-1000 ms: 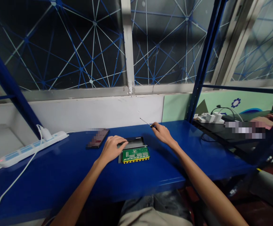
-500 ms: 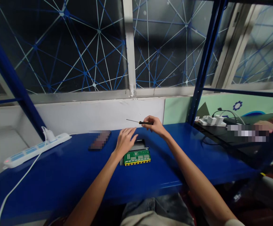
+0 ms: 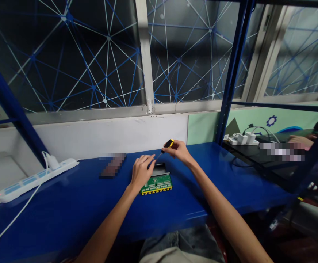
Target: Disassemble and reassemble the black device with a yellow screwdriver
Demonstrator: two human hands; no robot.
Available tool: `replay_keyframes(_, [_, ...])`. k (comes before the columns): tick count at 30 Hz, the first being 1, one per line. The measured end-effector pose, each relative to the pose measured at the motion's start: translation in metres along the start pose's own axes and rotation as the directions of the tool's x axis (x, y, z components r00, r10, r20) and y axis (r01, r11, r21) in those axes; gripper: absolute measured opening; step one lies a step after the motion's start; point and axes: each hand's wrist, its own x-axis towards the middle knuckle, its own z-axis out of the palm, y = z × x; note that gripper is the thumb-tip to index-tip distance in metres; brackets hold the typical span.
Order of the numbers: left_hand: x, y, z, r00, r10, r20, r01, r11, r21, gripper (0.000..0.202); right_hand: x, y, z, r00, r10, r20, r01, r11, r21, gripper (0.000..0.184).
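Observation:
A green circuit board [image 3: 157, 183] with yellow connectors along its front edge lies in a dark shallow case [image 3: 160, 168] on the blue table [image 3: 65, 204]. My left hand [image 3: 141, 171] rests on the left part of the board and case, fingers bent, fingertips near the screwdriver's shaft. My right hand [image 3: 178, 150] grips a small screwdriver [image 3: 166, 146] with a black and yellow handle. Its tip points down and left toward the case, close to my left fingers.
A dark phone [image 3: 112, 165] lies left of the case. A white power strip [image 3: 33, 178] with a plugged cable sits at the far left. Blue rack posts [image 3: 231, 73] stand on both sides. Chargers [image 3: 242, 138] and another person's hand [image 3: 301, 140] show at the right.
My right hand has turned the screwdriver from pointing left in the air to pointing down at the case. My left hand slid back a little onto the board's left side.

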Motion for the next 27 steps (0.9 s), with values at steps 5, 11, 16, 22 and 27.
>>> replay_keyframes(5, [-0.002,0.006,0.005,0.994,-0.049,0.1,0.068,0.98,-0.188,0.02,-0.004,0.003,0.005,0.999,-0.008,0.051,0.006,1.0,0.024,0.028])
replay_keyframes(11, [-0.004,0.015,0.006,0.979,-0.064,0.193,0.11,0.964,-0.242,0.017,-0.005,0.013,0.007,0.999,-0.02,0.027,0.022,0.998,-0.066,0.031])
replay_keyframes(16, [-0.003,0.02,0.006,0.963,-0.095,0.253,0.167,0.945,-0.282,0.016,-0.007,0.016,0.011,0.996,-0.08,-0.034,0.072,0.982,-0.176,0.037])
replay_keyframes(22, [-0.004,0.016,0.011,0.938,-0.123,0.323,0.228,0.923,-0.31,0.015,-0.014,0.013,0.016,0.986,-0.162,-0.031,0.139,0.918,-0.372,0.038])
replay_keyframes(27, [-0.004,0.016,0.012,0.93,-0.11,0.352,0.231,0.917,-0.324,0.01,-0.016,0.009,0.018,0.978,-0.208,-0.004,0.18,0.854,-0.488,0.037])
